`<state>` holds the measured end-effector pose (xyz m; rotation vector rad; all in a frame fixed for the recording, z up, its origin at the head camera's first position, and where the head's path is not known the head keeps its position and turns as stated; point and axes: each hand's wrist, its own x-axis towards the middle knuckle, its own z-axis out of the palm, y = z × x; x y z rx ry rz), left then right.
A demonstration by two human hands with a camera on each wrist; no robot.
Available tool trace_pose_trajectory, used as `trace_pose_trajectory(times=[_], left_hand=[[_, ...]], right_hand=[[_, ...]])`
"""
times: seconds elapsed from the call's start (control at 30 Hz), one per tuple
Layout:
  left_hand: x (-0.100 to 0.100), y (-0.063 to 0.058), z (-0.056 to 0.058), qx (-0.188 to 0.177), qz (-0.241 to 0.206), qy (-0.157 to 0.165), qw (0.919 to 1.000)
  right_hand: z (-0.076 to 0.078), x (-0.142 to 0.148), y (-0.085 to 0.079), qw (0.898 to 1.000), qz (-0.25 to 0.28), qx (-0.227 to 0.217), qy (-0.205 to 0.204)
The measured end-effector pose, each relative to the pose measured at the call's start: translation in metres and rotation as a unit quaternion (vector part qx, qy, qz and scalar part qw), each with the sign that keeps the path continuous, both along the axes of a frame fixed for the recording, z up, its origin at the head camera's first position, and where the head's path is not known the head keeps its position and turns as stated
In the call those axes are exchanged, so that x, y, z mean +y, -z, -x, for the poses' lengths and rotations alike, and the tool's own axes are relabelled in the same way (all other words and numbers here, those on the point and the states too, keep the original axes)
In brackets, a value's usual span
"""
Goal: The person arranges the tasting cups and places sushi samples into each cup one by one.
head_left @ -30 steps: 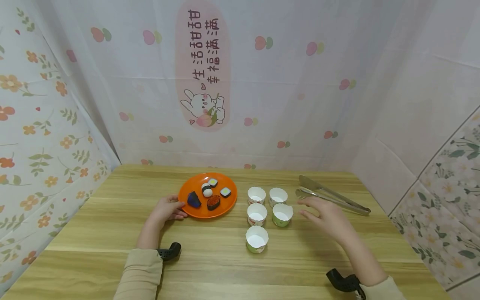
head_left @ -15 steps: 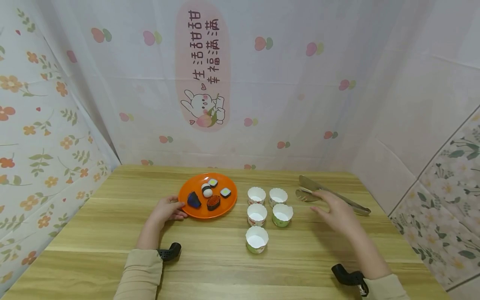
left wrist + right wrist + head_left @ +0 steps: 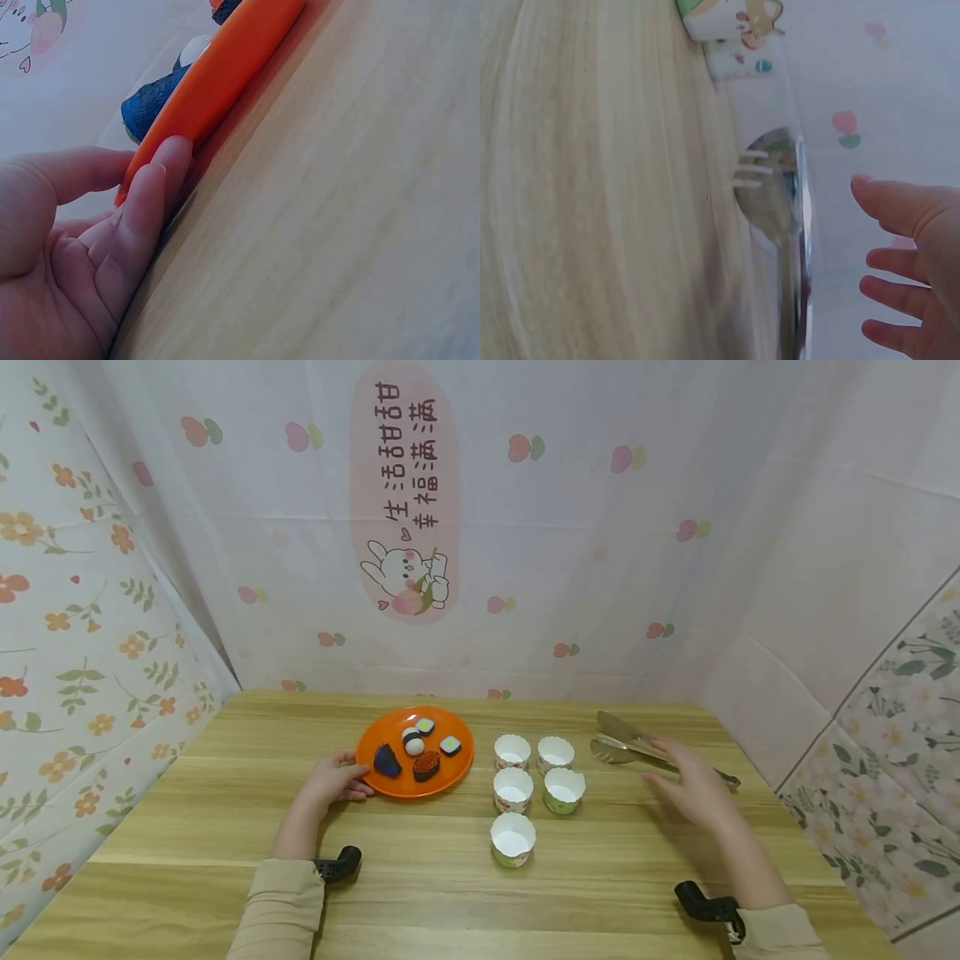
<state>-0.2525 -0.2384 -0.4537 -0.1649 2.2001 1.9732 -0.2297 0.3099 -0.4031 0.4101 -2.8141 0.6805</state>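
Note:
My left hand [image 3: 335,779] holds the near-left rim of the orange plate [image 3: 456,770]. In the left wrist view the thumb sits at the top of the rim and the fingers lie against the underside. On the plate are toy sushi pieces: a dark blue one [image 3: 387,762], a red roe roll [image 3: 426,765], a white piece with a black band [image 3: 413,742] and two small rolls [image 3: 450,744]. Metal tongs [image 3: 769,202] lie on the table at the right, spread apart. My right hand [image 3: 696,787] hovers over their handle part, fingers parted and holding nothing, hiding a stretch of them.
Several paper baking cups stand between the plate and the tongs, among them a red-patterned cup [image 3: 513,789], a green cup [image 3: 564,790] and the nearest cup [image 3: 513,840]. A printed curtain [image 3: 570,568] hangs behind the wooden table [image 3: 420,893].
My right hand has moved rightward, away from the cups and along the tongs toward their joined end. My left hand and the plate have stayed in place.

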Motion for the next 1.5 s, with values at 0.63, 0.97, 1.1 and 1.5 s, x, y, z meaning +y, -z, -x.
trace_pose_trajectory(times=[0.63, 0.97, 1.1, 1.5], left_hand=[[-0.004, -0.003, -0.001, -0.007, 0.003, -0.008, 0.9999], [-0.004, -0.003, -0.002, -0.001, 0.004, -0.008, 1.0000], [-0.002, -0.002, -0.002, 0.003, 0.002, -0.004, 1.0000], [0.000, 0.001, -0.001, 0.006, -0.002, -0.003, 1.0000]], right_hand=[[0.012, 0.025, 0.023, 1.000, 0.008, 0.017, 0.022], [0.014, 0.034, 0.030, 0.999, 0.024, -0.011, 0.036], [0.013, 0.039, 0.032, 0.998, 0.025, -0.021, 0.049], [0.024, 0.051, 0.034, 0.999, -0.019, -0.009, 0.049]])
